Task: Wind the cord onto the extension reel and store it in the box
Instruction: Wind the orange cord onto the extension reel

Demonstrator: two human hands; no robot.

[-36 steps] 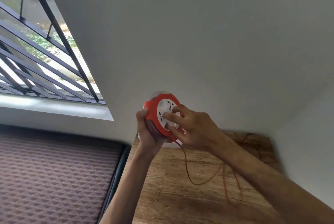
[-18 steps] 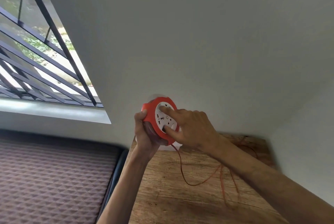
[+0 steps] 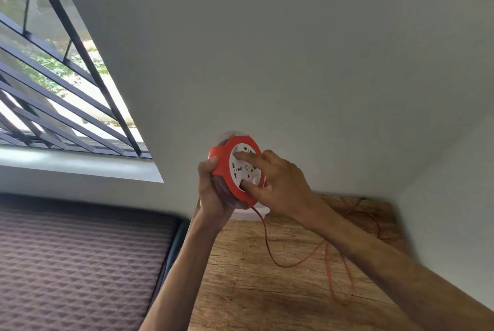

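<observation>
I hold a round red extension reel point(image 3: 223, 163) with a white socket face up in front of the wall. My left hand point(image 3: 213, 197) grips its rim and underside from the left. My right hand point(image 3: 278, 183) rests on the white face, its forefinger near the top and its thumb at the knob near the lower edge. A thin orange cord point(image 3: 270, 247) hangs from the reel's bottom and lies in loose loops on the wooden table point(image 3: 240, 290). Just behind the reel a white box point(image 3: 250, 215) shows partly on the table.
A dark quilted mattress point(image 3: 80, 263) lies to the left of the table. A barred window point(image 3: 53, 76) with a white sill is at upper left. White walls close in behind the table and on its right.
My right hand's fingers have shifted round the reel's white face, forefinger higher and thumb lower. The hanging cord loop has shifted a little. The reel stays in my left hand.
</observation>
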